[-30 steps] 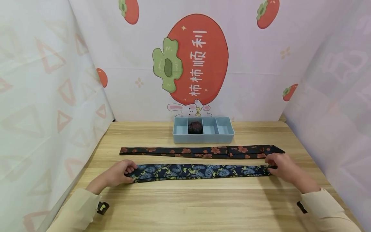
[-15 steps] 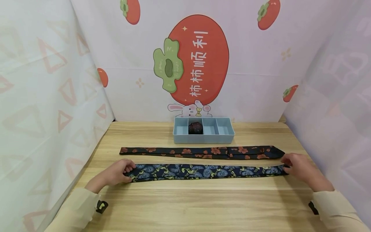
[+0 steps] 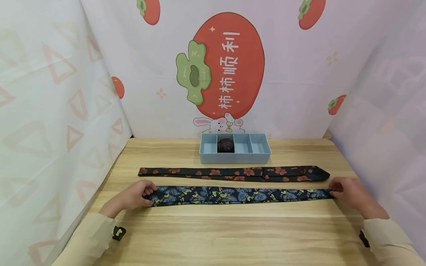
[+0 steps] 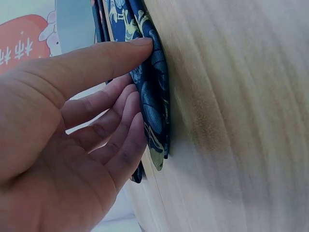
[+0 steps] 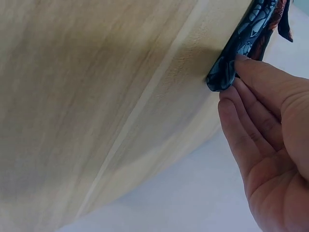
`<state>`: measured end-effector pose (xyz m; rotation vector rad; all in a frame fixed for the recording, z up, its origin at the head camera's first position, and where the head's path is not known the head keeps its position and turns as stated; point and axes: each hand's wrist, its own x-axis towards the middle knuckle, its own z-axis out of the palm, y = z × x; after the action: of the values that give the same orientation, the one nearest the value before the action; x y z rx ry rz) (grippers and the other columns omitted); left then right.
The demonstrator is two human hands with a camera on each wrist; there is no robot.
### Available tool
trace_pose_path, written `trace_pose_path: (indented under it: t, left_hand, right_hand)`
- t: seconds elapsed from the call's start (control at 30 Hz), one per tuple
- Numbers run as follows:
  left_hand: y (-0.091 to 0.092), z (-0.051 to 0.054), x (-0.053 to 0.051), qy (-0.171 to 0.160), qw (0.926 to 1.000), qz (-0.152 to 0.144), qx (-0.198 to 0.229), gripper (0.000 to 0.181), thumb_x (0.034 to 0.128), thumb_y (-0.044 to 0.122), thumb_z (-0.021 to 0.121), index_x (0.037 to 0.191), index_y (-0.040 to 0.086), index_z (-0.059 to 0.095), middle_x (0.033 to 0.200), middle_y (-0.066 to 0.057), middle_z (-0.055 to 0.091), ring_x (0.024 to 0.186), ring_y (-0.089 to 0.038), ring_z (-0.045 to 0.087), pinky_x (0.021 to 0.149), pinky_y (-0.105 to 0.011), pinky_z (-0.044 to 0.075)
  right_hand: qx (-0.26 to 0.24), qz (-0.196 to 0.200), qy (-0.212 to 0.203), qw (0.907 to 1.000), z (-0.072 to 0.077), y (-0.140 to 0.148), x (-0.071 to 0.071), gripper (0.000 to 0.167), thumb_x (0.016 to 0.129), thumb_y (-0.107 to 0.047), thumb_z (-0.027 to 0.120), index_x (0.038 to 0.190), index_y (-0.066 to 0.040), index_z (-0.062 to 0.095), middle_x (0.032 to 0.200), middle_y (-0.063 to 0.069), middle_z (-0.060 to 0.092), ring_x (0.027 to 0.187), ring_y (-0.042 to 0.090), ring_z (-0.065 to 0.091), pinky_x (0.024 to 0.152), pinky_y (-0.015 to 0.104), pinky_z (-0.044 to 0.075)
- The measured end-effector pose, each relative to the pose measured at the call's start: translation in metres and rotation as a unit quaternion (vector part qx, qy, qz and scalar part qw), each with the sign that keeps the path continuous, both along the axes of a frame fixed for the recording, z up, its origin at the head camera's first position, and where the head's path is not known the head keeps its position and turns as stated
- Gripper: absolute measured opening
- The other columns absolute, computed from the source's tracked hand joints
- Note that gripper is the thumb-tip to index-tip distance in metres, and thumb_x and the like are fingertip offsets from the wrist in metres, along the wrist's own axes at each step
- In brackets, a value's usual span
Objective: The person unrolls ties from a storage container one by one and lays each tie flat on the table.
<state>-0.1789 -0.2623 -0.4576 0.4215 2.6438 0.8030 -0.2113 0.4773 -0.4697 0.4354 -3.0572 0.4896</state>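
Note:
A dark blue tie with blue and yellow figures (image 3: 233, 195) lies stretched from left to right on the table. At its left end my left hand (image 3: 134, 195) pinches it; the left wrist view shows the thumb and fingers of the hand (image 4: 82, 125) on either side of the folded cloth (image 4: 153, 92). My right hand (image 3: 352, 194) holds the other end, and in the right wrist view the hand (image 5: 270, 125) has thumb and fingertips at the narrow tip (image 5: 223, 75). Behind it lies a dark tie with orange flowers (image 3: 216, 173), parallel and untouched.
A light blue tray (image 3: 234, 158) with several compartments stands at the table's back edge. A dark round object (image 3: 225, 145) sits in its second compartment from the left. Printed cloth (image 3: 283, 103) hangs behind the wooden table (image 3: 226, 236) and along both sides.
My right hand has moved to the right, and the near tie's right end now reaches farther that way. The left hand stays at the left end. The head view has shifted slightly.

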Motion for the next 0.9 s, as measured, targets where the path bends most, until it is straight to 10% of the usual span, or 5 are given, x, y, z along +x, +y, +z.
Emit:
trace_pose_path:
  t: [0.5,0.7,0.9]
  left_hand:
    - [0.003,0.001,-0.012,-0.001,0.9999,0.001,-0.013,0.044,0.0817,0.003,0.088,0.118,-0.004,0.065,0.11,-0.01,0.067,0.098,-0.019,0.061,0.087,-0.039,0.056]
    - [0.01,0.02,-0.018,-0.007,0.9977,-0.038,-0.056,0.046,0.0844,0.009,0.088,0.123,-0.006,0.066,0.115,-0.015,0.069,0.102,-0.026,0.066,0.091,-0.044,0.058]
    - [0.02,0.046,-0.041,0.001,0.9938,-0.047,-0.1,0.05,0.0941,0.017,0.08,0.132,-0.01,0.062,0.125,-0.025,0.068,0.113,-0.037,0.067,0.097,-0.052,0.058]
  right_hand:
    - [0.031,-0.012,-0.031,0.999,0.01,0.0,-0.015,0.016,0.083,0.0,0.083,0.095,0.005,0.073,0.084,0.012,0.074,0.076,0.027,0.069,0.069,0.047,0.058]
    - [0.026,0.024,-0.047,0.9983,0.03,-0.001,-0.027,0.011,0.083,0.0,0.081,0.089,0.003,0.073,0.081,0.009,0.073,0.073,0.02,0.066,0.064,0.036,0.056]
    - [0.056,0.043,-0.035,0.9969,0.07,-0.035,-0.046,0.023,0.087,-0.009,0.082,0.101,0.008,0.074,0.09,0.016,0.074,0.081,0.03,0.069,0.074,0.052,0.059]
